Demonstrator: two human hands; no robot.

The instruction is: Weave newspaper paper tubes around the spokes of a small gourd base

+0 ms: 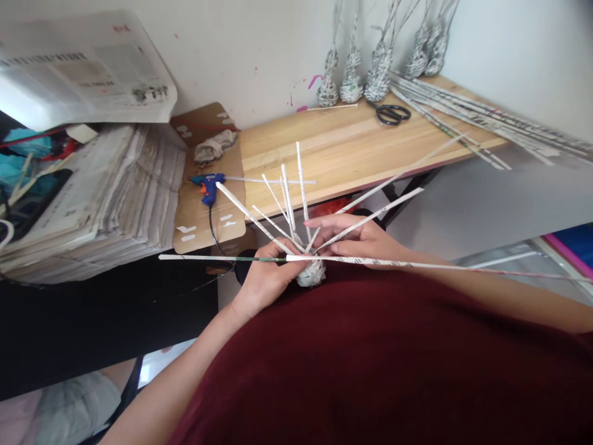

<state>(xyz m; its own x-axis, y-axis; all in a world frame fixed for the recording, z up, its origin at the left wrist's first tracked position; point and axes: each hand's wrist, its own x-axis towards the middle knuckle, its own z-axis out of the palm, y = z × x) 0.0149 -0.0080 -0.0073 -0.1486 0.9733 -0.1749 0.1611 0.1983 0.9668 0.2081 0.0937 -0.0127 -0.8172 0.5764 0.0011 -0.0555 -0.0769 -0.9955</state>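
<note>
Close to my body is a small, rounded woven newspaper piece [311, 274], with several rolled-paper sticks [288, 198] fanning up and out of its top. My left hand [271, 272] is closed around its left side, thumb pressed near the rim. A long printed paper stick [365, 261] stretches sideways across the front, its left part under my left thumb. On the right, my right hand [359, 238] has its fingers bent among the sticks, gripping at the base of one. Its index fingertip touches an upright stick; part of the grip is hidden.
On the wooden table [278, 148] lie black scissors [391, 114] and a bundle of paper sticks [463, 114]. Several woven paper pieces [352, 83] stand along the wall. A blue glue gun [209, 185] rests on cardboard [227, 232], beside stacked newspapers [134, 185]. Someone's leg [78, 402] shows at lower left.
</note>
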